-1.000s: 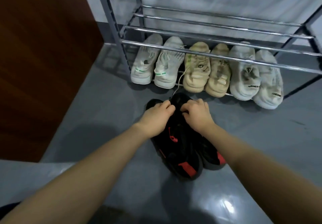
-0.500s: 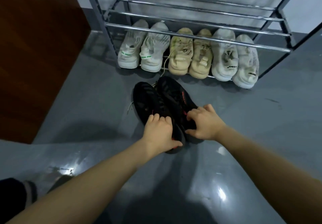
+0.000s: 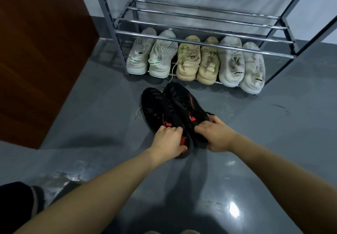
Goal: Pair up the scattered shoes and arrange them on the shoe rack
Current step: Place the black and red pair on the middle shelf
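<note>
Two black shoes with red accents lie side by side on the grey floor, toes toward the rack. My left hand grips the heel of the left black shoe. My right hand grips the heel of the right black shoe. Behind them stands a metal shoe rack. Its bottom level holds a white pair with green marks, a beige pair and a white pair with black lettering. The shelf above them is bare rails.
A brown wooden door fills the left side. A dark-clothed leg with a sock shows at the bottom left. A loose lace trails from the beige pair onto the glossy grey floor.
My hands moved from the shoes' fronts back to their heels. The black pair now lies flat, toes toward the rack. The view pulled back, showing more of the rack.
</note>
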